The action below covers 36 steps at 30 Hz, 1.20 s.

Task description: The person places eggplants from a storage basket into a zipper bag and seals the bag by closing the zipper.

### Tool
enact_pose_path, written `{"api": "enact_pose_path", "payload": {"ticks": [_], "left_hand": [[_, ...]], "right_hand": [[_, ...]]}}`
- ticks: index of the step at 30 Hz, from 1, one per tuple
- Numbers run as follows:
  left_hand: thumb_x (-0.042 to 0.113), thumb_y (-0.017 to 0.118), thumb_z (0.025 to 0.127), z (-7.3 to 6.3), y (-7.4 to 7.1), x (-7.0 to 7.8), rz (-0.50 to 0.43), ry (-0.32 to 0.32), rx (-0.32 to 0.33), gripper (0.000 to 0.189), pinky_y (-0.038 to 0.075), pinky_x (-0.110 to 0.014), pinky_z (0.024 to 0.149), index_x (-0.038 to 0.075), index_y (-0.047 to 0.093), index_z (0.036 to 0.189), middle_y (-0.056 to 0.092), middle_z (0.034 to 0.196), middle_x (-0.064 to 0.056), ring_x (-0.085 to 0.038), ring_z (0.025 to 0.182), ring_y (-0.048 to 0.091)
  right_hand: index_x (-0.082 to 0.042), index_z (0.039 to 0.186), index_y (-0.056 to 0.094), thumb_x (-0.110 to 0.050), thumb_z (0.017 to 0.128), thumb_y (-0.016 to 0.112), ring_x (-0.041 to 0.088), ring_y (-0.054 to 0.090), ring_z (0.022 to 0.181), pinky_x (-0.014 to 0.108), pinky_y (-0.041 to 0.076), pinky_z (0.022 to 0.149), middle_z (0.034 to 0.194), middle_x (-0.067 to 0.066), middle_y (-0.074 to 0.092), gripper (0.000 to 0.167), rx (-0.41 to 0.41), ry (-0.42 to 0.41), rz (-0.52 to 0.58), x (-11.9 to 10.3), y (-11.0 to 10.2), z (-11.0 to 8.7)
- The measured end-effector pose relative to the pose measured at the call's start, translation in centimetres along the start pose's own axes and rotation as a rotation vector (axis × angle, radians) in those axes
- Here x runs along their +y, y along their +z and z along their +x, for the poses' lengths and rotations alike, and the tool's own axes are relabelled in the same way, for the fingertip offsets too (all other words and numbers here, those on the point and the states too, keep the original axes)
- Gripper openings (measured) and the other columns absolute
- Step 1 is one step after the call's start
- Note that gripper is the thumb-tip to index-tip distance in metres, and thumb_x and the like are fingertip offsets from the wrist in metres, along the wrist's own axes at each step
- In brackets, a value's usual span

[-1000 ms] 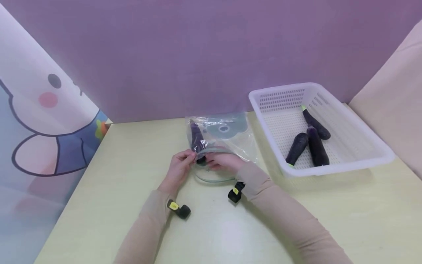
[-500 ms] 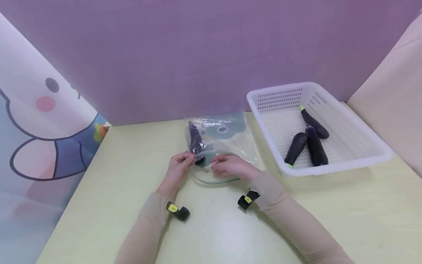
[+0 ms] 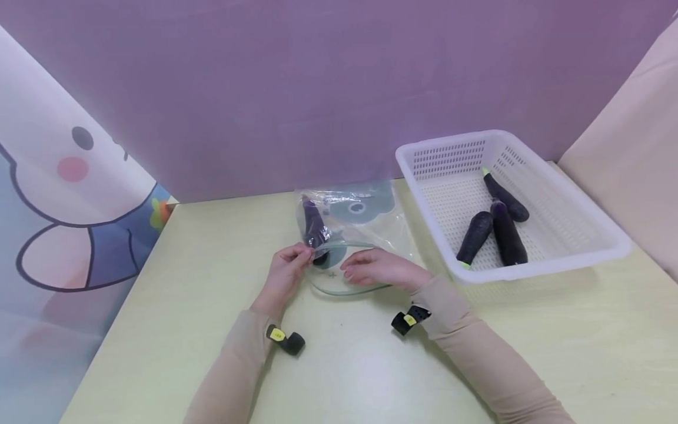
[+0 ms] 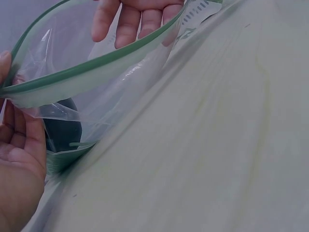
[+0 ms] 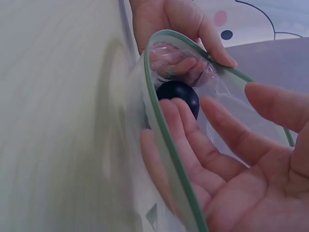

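Note:
A clear zip bag (image 3: 378,232) with a green zip edge lies at the back middle of the table. One dark purple eggplant (image 3: 315,224) is inside it, along its left side; its rounded end (image 5: 178,93) shows through the mouth in the right wrist view. My left hand (image 3: 283,274) pinches the bag's edge at the left corner of the mouth. At the right of the mouth, my right hand (image 3: 385,268) has loosely extended fingers (image 5: 227,128) reaching into the opening, holding nothing. The green zip edge (image 4: 104,63) stands spread apart.
A white slotted plastic basket (image 3: 424,209) stands at the back right with three eggplants (image 3: 508,235) in it. Behind the table rises a purple wall (image 3: 286,106). A printed cartoon cloth (image 3: 79,194) hangs at the left.
My right hand has moved right, away from the eggplant's end and toward the right side of the bag's mouth, its fingers loosening. My left hand keeps its pinch on the bag's edge.

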<state>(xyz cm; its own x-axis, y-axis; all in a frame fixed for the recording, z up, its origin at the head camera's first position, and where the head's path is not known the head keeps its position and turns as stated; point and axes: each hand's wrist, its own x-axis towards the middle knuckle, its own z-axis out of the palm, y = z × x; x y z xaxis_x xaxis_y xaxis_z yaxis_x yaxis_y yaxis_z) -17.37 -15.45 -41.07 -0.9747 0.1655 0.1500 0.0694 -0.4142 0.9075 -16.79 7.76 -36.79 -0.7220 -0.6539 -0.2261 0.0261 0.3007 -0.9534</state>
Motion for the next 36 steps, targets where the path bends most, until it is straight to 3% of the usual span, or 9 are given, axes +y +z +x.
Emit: {"api": "enact_pose_path", "payload": {"ticks": [6,17,24,30,36], "left_hand": [[-0.011,0.049,0.089,0.2,0.1,0.0,0.020,-0.013,0.017,0.042,0.046,-0.014,0.065,0.022,0.071,0.072,0.062,0.074,0.008,-0.004,0.068,0.054],[-0.010,0.050,0.089,0.1,0.1,0.2,0.043,-0.016,0.017,0.042,0.046,-0.014,0.064,0.023,0.071,0.073,0.062,0.073,0.009,-0.004,0.067,0.053],[0.010,0.071,0.081,0.1,-0.1,0.0,0.015,-0.015,0.023,0.013,0.046,-0.014,0.064,0.021,0.071,0.073,0.062,0.075,0.006,-0.004,0.067,0.054],[-0.009,0.052,0.089,0.3,0.1,0.0,0.039,-0.017,0.022,0.040,0.046,-0.013,0.064,0.022,0.071,0.073,0.062,0.074,0.008,-0.003,0.067,0.054],[0.002,0.064,0.085,0.2,0.1,0.1,0.034,-0.027,0.032,0.025,0.047,-0.014,0.064,0.022,0.071,0.072,0.062,0.073,0.007,-0.004,0.067,0.054]], "right_hand": [[0.008,0.125,0.052,-0.016,0.095,0.053,0.034,0.058,0.113,0.037,0.049,0.096,0.122,0.023,0.058,0.038,-0.025,0.002,0.010,-0.3,-0.4,-0.4],[0.004,0.125,0.054,-0.022,0.097,0.049,0.025,0.061,0.106,0.037,0.050,0.094,0.120,0.019,0.061,0.038,-0.054,-0.018,-0.142,-1.2,-0.7,-1.1],[0.003,0.124,0.055,-0.023,0.097,0.049,0.024,0.062,0.103,0.037,0.050,0.093,0.119,0.019,0.061,0.037,-0.038,-0.023,-0.179,-1.7,-0.9,-1.5],[0.003,0.123,0.056,-0.024,0.097,0.050,0.026,0.063,0.101,0.038,0.051,0.091,0.119,0.021,0.061,0.037,-0.012,-0.028,-0.201,-2.0,-1.2,-1.9],[0.004,0.119,0.057,-0.025,0.098,0.049,0.022,0.064,0.095,0.039,0.052,0.089,0.110,0.017,0.064,0.037,0.045,0.011,-0.189,-2.7,-1.2,-2.3]]}}
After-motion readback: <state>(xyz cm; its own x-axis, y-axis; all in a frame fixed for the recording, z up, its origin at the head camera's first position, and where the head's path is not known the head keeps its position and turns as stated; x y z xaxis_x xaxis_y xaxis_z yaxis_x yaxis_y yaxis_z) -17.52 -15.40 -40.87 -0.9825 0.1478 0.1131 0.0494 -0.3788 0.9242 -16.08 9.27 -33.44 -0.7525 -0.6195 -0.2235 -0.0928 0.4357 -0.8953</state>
